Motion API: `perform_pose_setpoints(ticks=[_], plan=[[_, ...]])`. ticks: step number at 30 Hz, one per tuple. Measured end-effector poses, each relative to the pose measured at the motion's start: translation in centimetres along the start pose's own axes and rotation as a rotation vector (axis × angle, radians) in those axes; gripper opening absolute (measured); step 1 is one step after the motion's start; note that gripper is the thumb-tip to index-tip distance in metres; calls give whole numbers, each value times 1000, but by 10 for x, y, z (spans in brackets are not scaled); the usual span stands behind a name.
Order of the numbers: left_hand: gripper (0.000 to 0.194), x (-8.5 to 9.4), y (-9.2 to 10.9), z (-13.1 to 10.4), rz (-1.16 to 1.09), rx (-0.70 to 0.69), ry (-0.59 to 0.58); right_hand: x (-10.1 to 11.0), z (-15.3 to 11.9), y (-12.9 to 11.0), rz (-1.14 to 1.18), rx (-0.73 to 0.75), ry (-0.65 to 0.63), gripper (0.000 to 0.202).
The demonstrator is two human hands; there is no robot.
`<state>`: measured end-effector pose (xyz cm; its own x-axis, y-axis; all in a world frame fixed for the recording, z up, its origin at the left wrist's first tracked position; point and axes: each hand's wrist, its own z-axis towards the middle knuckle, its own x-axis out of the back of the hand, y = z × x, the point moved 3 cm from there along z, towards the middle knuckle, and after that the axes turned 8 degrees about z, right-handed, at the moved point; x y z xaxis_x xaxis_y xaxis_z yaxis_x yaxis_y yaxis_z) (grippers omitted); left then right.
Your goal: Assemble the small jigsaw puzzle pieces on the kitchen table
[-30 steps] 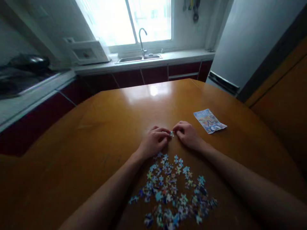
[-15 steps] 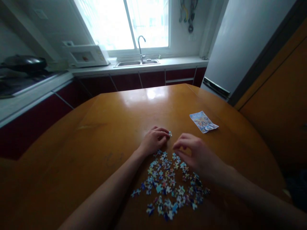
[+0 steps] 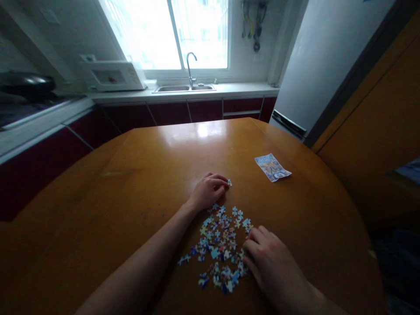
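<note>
A loose pile of small jigsaw puzzle pieces (image 3: 215, 253), mostly blue, white and multicoloured, lies spread on the wooden table in front of me. Just beyond the pile, my left hand (image 3: 210, 190) rests on the tabletop, its bent fingertips closed at a small puzzle piece (image 3: 229, 183). My right hand (image 3: 271, 258) is lowered over the pile's right side. Its fingers are bent, with thumb and forefinger apart and the tips among the pieces; I see no piece lifted in it. The palm covers some of the pile.
A creased printed picture sheet (image 3: 273, 167) lies on the table (image 3: 147, 162) to the right, past my hands. Beyond the table's far edge are a counter with a sink (image 3: 183, 88), a microwave (image 3: 113, 75) and a pan (image 3: 28, 83). A fridge (image 3: 321, 65) stands at right.
My right hand has come down and back toward me, from above the pile's far end to its right side. My left hand stays at its piece. The view has shifted slightly.
</note>
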<state>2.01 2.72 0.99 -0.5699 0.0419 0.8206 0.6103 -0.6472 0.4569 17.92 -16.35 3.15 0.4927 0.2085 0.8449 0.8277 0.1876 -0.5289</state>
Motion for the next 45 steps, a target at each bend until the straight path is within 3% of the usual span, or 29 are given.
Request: perform_pose_setpoints(ticks=[6, 11, 17, 21, 24, 33, 45], plan=[[22, 0, 0, 0, -4, 3, 1, 1, 1, -5, 28, -23, 17, 16], [22, 2, 1, 0, -2, 17, -13, 24, 8, 1, 244, -48, -52, 16], [22, 1, 1, 0, -17, 21, -3, 57, 84, 27, 498, 102, 146, 12], [22, 3, 2, -1, -11, 24, -11, 49, 137, 49, 585, 145, 193, 10], [21, 3, 3, -1, -4, 27, -8, 38, 158, 57, 573, 184, 179, 9], [16, 3, 4, -1, -66, 35, -1, 29, 165, 60, 396, 250, 214, 9], [19, 5, 4, -2, -27, 13, -50, 26, 159, 60, 377, 309, 213, 14]])
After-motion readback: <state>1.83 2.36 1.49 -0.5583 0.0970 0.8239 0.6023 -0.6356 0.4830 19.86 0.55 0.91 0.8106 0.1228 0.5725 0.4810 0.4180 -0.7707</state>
